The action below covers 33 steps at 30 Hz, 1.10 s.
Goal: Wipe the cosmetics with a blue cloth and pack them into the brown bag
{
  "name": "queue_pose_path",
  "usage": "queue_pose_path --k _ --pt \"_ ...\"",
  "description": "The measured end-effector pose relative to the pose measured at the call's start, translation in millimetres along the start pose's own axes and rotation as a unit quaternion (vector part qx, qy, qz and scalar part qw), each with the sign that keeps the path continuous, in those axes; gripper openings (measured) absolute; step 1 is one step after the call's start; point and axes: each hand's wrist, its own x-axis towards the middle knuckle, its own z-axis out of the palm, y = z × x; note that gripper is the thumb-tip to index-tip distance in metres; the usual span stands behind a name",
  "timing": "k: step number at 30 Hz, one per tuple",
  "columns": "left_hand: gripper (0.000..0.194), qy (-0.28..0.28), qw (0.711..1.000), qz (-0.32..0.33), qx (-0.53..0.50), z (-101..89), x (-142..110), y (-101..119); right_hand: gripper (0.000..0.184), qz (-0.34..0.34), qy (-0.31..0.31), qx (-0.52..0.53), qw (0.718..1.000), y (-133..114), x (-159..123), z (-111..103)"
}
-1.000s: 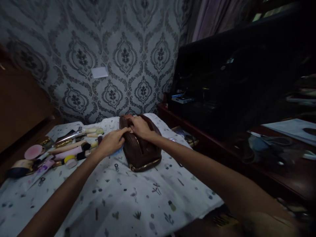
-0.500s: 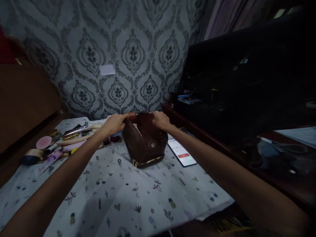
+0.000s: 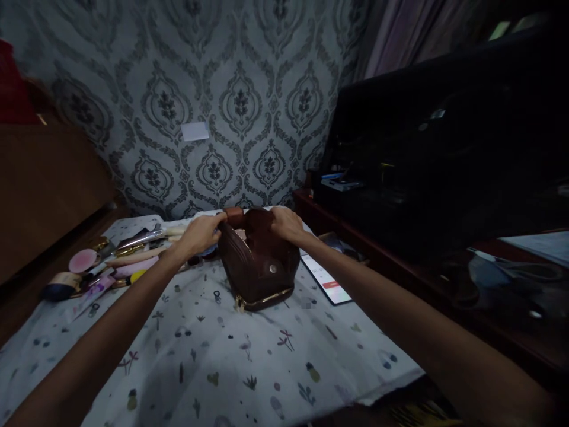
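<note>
A dark brown zippered pouch point(image 3: 273, 284) stands on the printed tablecloth in the middle of the head view, its mouth spread apart and its gold zip hanging along the near edge. My left hand point(image 3: 202, 233) is closed on the pouch's left rim, beside a lighter brown strap point(image 3: 233, 214). On the right rim, my right hand point(image 3: 287, 224) grips the pouch with fingers curled over the edge. Something pale shows inside the opening, too dim to name.
Makeup items lie at the left, among them a pink round compact point(image 3: 83, 260), brushes point(image 3: 142, 238) and a dark-based jar point(image 3: 61, 286). A lit phone point(image 3: 331, 284) rests right of the pouch. The tablecloth point(image 3: 222, 367) ends at the lower right. A large black panel point(image 3: 422, 178) stands beyond.
The pouch mouth is pulled wider and tips slightly toward me, showing more of its inside. Both hands keep their hold on the rims. The view has shifted slightly.
</note>
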Motion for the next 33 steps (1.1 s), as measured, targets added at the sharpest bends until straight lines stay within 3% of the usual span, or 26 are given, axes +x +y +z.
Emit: queue_pose_path --k 4,8,11,13,15,16,18,20,26,33 --pt "0.049 0.006 0.999 0.003 -0.043 1.0 -3 -10 0.032 -0.006 -0.012 0.011 1.0 0 -1 -1" --pt "0.052 0.048 0.988 -0.111 -0.091 8.5 -20 -44 0.035 -0.023 -0.019 0.032 0.999 0 -11 -3" --pt "0.038 0.043 0.981 -0.174 -0.071 20.7 -37 -72 0.039 -0.044 0.051 0.067 0.995 -7 -35 -3" --pt "0.033 0.03 0.98 -0.187 -0.06 31.6 -46 -84 0.034 -0.112 0.179 0.149 0.966 -18 -59 1" --pt "0.031 0.015 0.98 -0.191 -0.051 44.0 -50 -87 0.032 -0.205 0.243 0.235 0.918 -35 -87 11" --pt "0.031 0.008 0.98 -0.191 -0.045 50.4 -50 -86 0.033 -0.274 0.235 0.268 0.893 -45 -101 19" --pt "0.032 -0.006 0.981 -0.189 -0.031 63.1 -47 -79 0.036 -0.436 0.133 0.285 0.843 -66 -123 40" --pt "0.034 -0.019 0.982 -0.186 -0.014 74.2 -41 -68 0.034 -0.495 0.063 0.29 0.816 -86 -137 66" --pt "0.037 -0.045 0.984 -0.17 0.033 87.6 -32 -40 0.028 -0.361 -0.006 0.377 0.853 -116 -135 129" --pt "0.027 -0.048 0.992 -0.113 0.033 81.1 -61 -32 0.028 -0.32 0.018 0.423 0.847 -107 -137 159"
